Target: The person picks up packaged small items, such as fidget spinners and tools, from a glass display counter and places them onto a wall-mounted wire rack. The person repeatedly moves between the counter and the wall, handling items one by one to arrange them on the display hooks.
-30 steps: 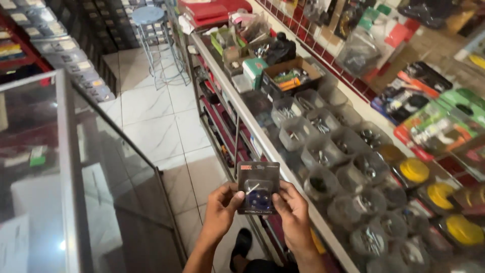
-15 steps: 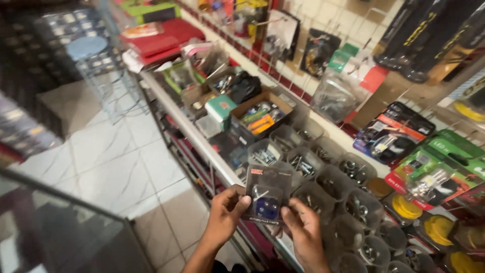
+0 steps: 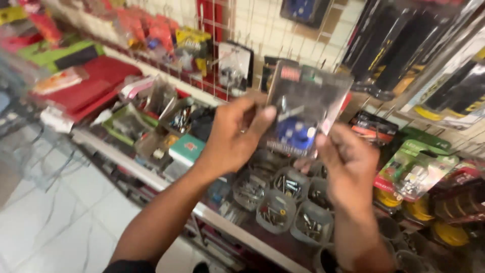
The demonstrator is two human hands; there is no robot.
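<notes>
Left hand point(image 3: 233, 135) fingers pinching the left edge of a clear blister pack point(image 3: 303, 114) with a blue part inside, right hand point(image 3: 348, 164) fingers gripping its right side, pack raised before the wire rack point(image 3: 242, 30), above clear tubs of small hardware point(image 3: 283, 202) on the shelf point(image 3: 151, 177)

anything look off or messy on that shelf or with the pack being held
Nothing looks damaged or spilled. Both hands, left hand and right hand, hold a clear blister pack with a blue part, raised and slightly tilted. The clear tubs of small metal parts sit upright. The picture is blurred.
</notes>
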